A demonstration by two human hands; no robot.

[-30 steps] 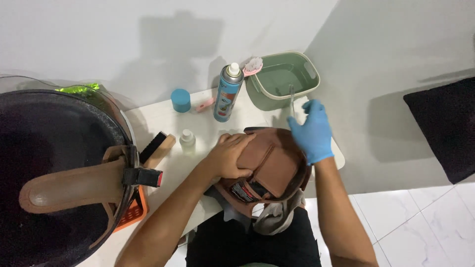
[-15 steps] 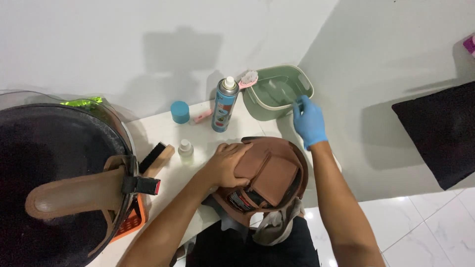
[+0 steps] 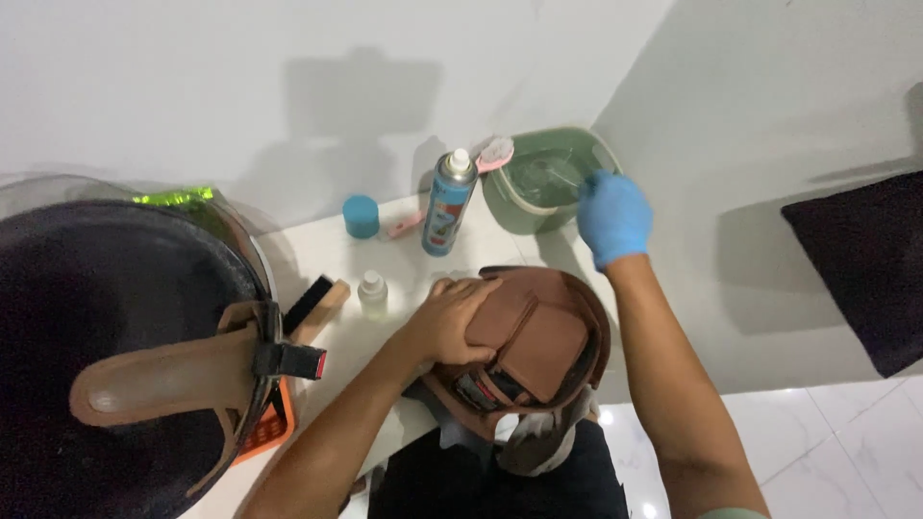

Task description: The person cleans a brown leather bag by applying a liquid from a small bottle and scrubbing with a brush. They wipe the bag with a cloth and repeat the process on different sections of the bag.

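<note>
My bare left hand (image 3: 452, 322) lies flat on the brown padded lining of a brown helmet (image 3: 553, 351), which rests upside down at the edge of a white table (image 3: 409, 274). My right hand (image 3: 613, 216), in a blue glove, is curled at the near rim of a green basin (image 3: 505, 197) holding water. The glove hides whatever those fingers hold. A blue spray can (image 3: 447, 204) stands just left of the basin. A pink brush (image 3: 495, 154) rests on the basin's far rim.
A large black helmet (image 3: 115, 288) with a brown strap fills the left. Near it lie a black brush with a wooden back (image 3: 317, 303), a small clear bottle (image 3: 372, 291) and a blue cap (image 3: 361, 216). A dark cushion (image 3: 865, 269) lies on the floor at right.
My gloved right hand has moved from the brown helmet's far edge up to the green basin. A white stick seen in it a second ago no longer shows. My left hand stays on the helmet.
</note>
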